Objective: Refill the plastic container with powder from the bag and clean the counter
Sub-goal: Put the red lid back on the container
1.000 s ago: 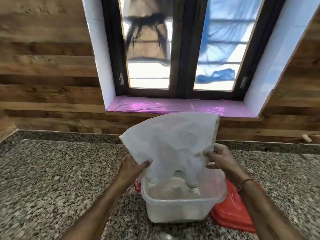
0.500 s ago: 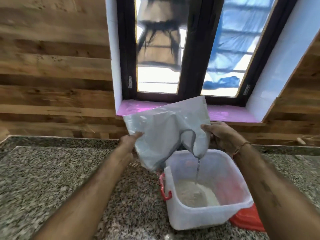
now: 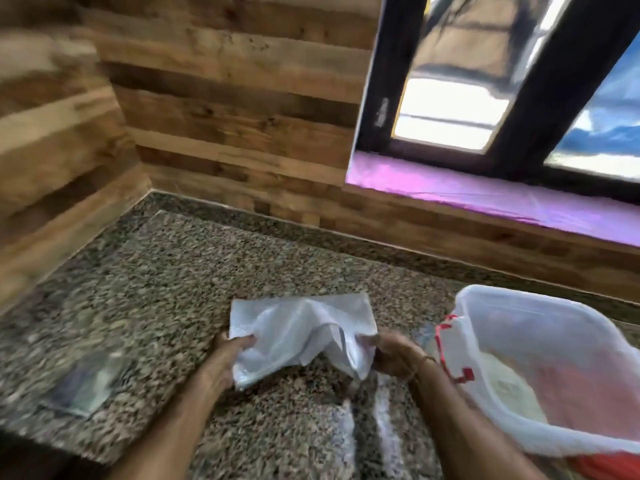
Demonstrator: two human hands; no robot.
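A limp white plastic bag (image 3: 298,330) lies crumpled on the speckled granite counter (image 3: 166,299), held at both near corners. My left hand (image 3: 225,358) grips its left edge and my right hand (image 3: 391,351) pinches its right edge. To the right stands the translucent plastic container (image 3: 540,344) with a red latch (image 3: 450,351); pale powder (image 3: 512,400) fills its bottom. Streaks of spilled white powder (image 3: 384,420) lie on the counter just below the bag, between my forearms.
A red lid (image 3: 609,465) sticks out from under the container at the lower right. A small clear plastic scrap (image 3: 86,386) rests on the counter at the left. Wood-panelled walls meet at the back-left corner; a window with a pink sill (image 3: 485,199) is at the right.
The bag has come down from above the container to the counter on its left, both hands still holding it. The view has swung left, so the container now sits at the right.
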